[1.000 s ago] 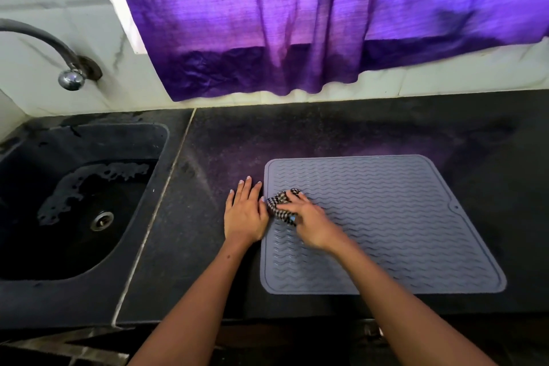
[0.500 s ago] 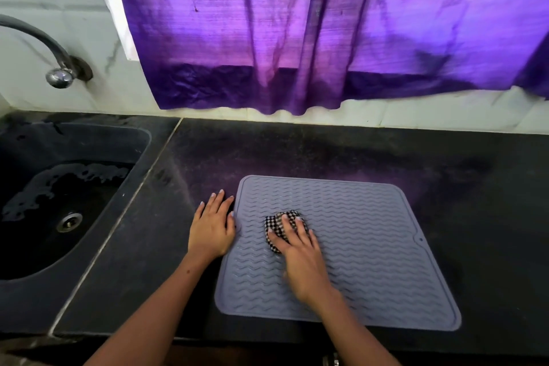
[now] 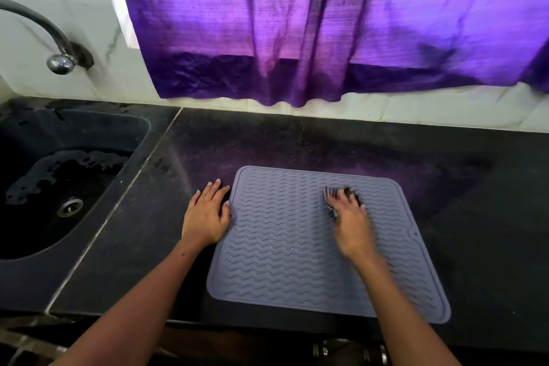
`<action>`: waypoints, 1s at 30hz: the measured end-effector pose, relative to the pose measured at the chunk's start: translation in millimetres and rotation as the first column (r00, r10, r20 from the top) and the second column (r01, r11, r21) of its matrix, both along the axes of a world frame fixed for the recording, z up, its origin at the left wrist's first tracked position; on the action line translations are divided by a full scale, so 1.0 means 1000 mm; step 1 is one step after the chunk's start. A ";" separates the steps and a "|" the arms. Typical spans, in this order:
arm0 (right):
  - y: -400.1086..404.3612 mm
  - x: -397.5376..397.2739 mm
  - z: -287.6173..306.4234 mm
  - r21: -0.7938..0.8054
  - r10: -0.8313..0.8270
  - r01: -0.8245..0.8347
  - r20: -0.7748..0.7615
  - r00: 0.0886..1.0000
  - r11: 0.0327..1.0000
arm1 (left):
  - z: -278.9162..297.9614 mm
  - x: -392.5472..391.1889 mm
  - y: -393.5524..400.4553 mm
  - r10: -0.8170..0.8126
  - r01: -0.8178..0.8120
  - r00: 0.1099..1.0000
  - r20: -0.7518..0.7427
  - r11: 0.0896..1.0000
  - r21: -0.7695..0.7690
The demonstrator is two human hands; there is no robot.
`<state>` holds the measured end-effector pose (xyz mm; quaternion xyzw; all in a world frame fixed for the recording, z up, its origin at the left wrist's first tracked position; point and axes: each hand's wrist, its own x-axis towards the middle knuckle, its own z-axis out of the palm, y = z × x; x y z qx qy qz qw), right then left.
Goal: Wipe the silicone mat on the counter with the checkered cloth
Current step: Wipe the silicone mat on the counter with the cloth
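Dark stone kitchen counter under a curtained window.

A purple curtain [image 3: 297, 24] hung over the window, daylight glowing through it and tinting the black counter [image 3: 326, 140] violet. Pale marbled tiles [image 3: 74, 9] lined the wall. At the left sat a wet black sink [image 3: 59, 187] beneath a curved metal tap [image 3: 59, 61].
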<state>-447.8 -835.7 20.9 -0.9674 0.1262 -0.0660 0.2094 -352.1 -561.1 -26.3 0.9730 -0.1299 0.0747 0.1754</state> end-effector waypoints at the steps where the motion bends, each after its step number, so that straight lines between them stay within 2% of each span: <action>1: 0.002 -0.002 -0.008 -0.098 0.015 -0.022 -0.065 0.998 0.995 | 0.000 0.000 0.000 0.000 0.000 1.000 0.003 1.000 0.002; 3: 0.002 -0.005 -0.017 -0.188 0.027 -0.043 -0.085 0.996 0.981 | -0.002 0.001 0.000 0.003 -0.003 1.000 0.006 1.000 0.009; 8: -0.011 0.002 -0.018 -0.145 0.086 -0.102 -0.110 0.990 0.984 | -0.003 0.001 -0.002 0.009 -0.009 1.000 0.023 1.000 0.004; 10: -0.019 0.009 -0.012 -0.009 0.123 -0.125 -0.117 0.985 0.992 | -0.002 0.001 -0.002 0.009 -0.009 1.000 0.022 1.000 0.001; 11: -0.028 0.015 -0.009 0.155 0.119 -0.100 -0.123 0.985 0.983 | -0.002 0.000 -0.002 0.009 -0.009 1.000 0.019 1.000 0.000; 12: -0.036 0.019 0.000 0.389 0.080 -0.027 -0.122 0.989 0.921 | 0.000 0.000 -0.001 0.008 -0.008 1.000 0.019 1.000 0.000; 13: -0.046 0.022 0.011 0.629 0.001 0.072 -0.115 0.993 0.774 | 0.001 0.000 -0.001 0.007 -0.007 1.000 0.018 1.000 -0.001; 14: -0.055 0.025 0.023 0.807 -0.111 0.146 -0.100 0.989 0.572 | 0.001 -0.001 -0.001 0.006 -0.006 1.000 0.016 1.000 0.000; 15: -0.067 0.028 0.028 0.877 -0.233 0.177 -0.077 0.969 0.447 | 0.002 -0.001 -0.001 0.006 -0.006 1.000 0.013 1.000 0.004; 16: -0.076 0.027 0.034 0.841 -0.338 0.212 -0.037 0.940 0.498 | 0.002 -0.001 -0.001 0.007 -0.007 1.000 0.010 1.000 0.009; 17: -0.081 0.027 0.035 0.698 -0.407 0.279 0.021 0.913 0.660 | 0.001 0.000 -0.001 0.009 -0.009 1.000 0.009 1.000 0.010; 18: -0.083 0.025 0.035 0.497 -0.420 0.333 0.070 0.905 0.801 | 0.001 0.000 0.000 0.010 -0.010 1.000 0.011 1.000 0.009; 20: -0.081 0.018 0.023 0.193 -0.311 0.291 0.078 0.947 0.937 | 0.000 0.001 0.000 0.006 -0.006 1.000 0.014 1.000 0.008; 22: -0.076 0.015 -0.001 -0.071 -0.192 0.189 -0.041 0.981 0.979 | -0.001 0.001 0.001 0.002 -0.003 1.000 0.023 1.000 0.011; 24: -0.074 0.013 -0.018 -0.235 -0.182 0.145 -0.143 0.973 0.961 | -0.001 0.002 0.000 -0.002 0.002 1.000 0.020 1.000 0.015; 30: -0.082 0.017 -0.018 -0.215 -0.137 0.102 -0.152 0.979 0.971 | -0.003 0.003 0.000 0.012 -0.013 1.000 0.026 1.000 0.021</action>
